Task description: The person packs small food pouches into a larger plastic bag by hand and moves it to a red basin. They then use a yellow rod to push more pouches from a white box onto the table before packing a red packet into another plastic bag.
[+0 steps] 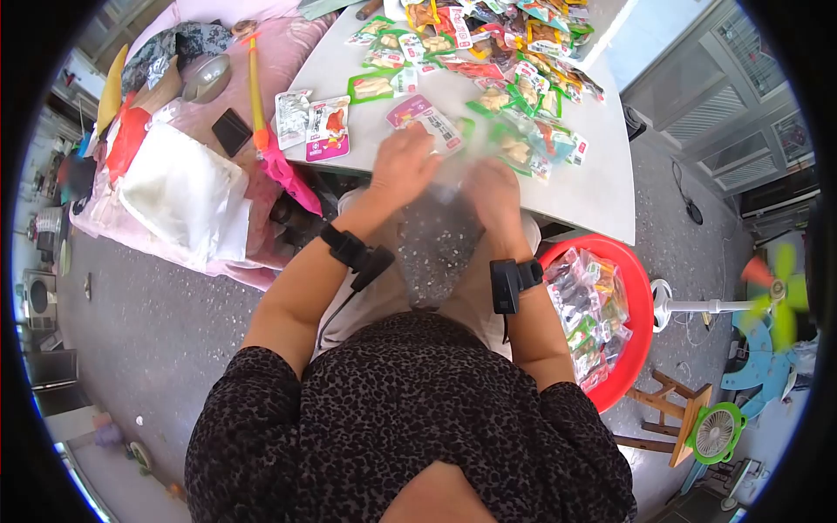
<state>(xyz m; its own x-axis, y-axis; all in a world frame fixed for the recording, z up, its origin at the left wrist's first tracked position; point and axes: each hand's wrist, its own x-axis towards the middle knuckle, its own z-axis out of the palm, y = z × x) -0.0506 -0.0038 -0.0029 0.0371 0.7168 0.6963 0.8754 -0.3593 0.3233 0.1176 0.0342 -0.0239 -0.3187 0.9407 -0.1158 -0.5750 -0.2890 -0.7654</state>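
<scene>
My left hand (404,164) is at the near edge of the white table, its fingers closed on the lower edge of a pink and white snack packet (425,120). My right hand (493,193) is beside it, smeared by motion, so its grip cannot be made out. A hazy, see-through plastic bag (446,189) seems to lie between the two hands. To the left, a pink-bottomed snack packet (328,129) partly overlaps a silver packet (292,118). Past my right hand lie green packets (520,150), and a green-edged packet (371,86) rests farther back.
A heap of colourful packets (532,78) covers the far part of the white table (602,187). On the floor at right stand a red tub (643,318) of filled bags and a fan (779,290). A pink-covered surface (292,52) at left holds a phone (232,132) and white sheets (183,192).
</scene>
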